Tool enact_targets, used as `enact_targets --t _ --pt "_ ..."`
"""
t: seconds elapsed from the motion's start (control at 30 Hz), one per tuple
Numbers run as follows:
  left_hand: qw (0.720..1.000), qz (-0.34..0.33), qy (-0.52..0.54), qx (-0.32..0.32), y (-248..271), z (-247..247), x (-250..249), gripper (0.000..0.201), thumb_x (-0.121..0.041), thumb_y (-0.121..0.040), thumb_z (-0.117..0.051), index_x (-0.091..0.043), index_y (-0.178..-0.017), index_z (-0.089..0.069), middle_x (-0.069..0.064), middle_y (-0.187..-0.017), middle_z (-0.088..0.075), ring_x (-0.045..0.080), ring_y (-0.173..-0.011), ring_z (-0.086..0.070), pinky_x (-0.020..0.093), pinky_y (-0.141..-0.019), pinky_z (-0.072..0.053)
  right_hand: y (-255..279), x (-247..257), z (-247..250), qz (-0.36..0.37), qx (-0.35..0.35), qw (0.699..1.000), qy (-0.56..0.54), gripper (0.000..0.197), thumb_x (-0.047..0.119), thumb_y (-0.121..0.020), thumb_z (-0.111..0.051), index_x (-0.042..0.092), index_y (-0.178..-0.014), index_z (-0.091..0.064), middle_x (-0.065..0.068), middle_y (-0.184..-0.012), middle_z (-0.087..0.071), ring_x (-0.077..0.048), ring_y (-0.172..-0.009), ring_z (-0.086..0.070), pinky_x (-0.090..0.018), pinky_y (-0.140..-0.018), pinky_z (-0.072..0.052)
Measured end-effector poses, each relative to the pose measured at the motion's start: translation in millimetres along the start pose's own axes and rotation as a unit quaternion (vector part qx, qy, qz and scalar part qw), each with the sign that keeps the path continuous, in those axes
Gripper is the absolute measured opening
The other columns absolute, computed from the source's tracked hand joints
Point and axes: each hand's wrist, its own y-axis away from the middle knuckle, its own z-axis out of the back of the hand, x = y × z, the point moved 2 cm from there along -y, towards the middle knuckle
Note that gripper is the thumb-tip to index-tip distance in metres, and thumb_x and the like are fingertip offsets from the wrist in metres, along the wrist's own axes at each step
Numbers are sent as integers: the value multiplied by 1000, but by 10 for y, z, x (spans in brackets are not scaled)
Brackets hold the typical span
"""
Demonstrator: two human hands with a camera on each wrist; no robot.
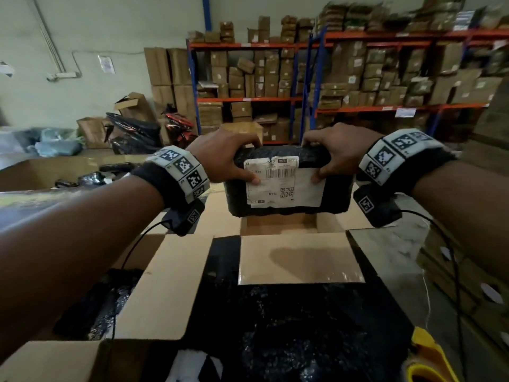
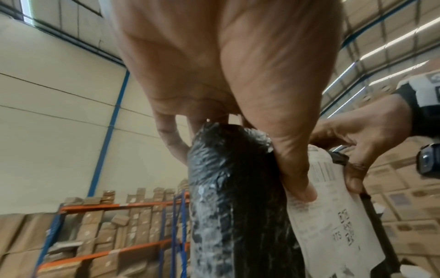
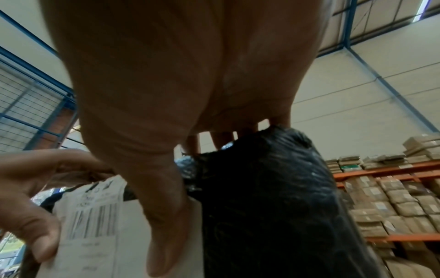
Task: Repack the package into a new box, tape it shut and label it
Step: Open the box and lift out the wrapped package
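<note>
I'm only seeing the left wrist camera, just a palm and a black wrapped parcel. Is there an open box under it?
Observer: Yes. In the head view an open cardboard box sits right below the parcel, flaps spread out.
Operator: Is the parcel inside it yet?
Observer: No. Its bottom edge hangs just above the opening, held up by the left hand and right hand at its top corners.
Operator: Where are the right hand's fingers? I only see its thumb.
Observer: The right wrist view shows them curled over the parcel's top edge, behind it, while the thumb presses the white label on the front.
</note>
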Motion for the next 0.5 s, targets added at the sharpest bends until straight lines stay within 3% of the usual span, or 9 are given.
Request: enact_targets --t 0.17,0.27,0.43,0.5 --pt "999 39 -28 26 -451 -377 -106 66 -71 -70 -76 -41 -123 -52 -10 -104 -68 19 -94 -66 38 -74 -52 -308 -435 -389 0 12 1000 -19 58 46 -67 -88 34 -107 -48 2 -112 -65 -17 -90 -51 -37 -80 -50" --pt "996 58 -47 38 -646 -541 -88 70 -72 -70 -76 -40 -127 -51 -7 -108 -69 20 -95 -65 34 -72 -44 -513 -569 -574 -4 28 999 -24 63 50 -65 -88 30 -113 -52 0 -117 -66 -21 -94 -57 -37 -80 -51" --pt "991 94 -46 83 -904 -841 75 70 -67 -68 -80 -37 -125 -53 -7 -112 -68 22 -102 -65 42 -87 -55 -881 -614 -849 -4 59 997 -46 63 47 -60 -91 28 -108 -55 -3 -115 -67 -25 -100 -62 -40 -85 -54" --pt "988 103 -54 105 -998 -939 135 71 -66 -68 -81 -37 -126 -54 -4 -114 -70 24 -104 -65 44 -90 -55 -1011 -628 -964 -5 69 996 -55 63 41 -63 -92 23 -112 -57 -1 -112 -64 -26 -104 -61 -35 -81 -49"
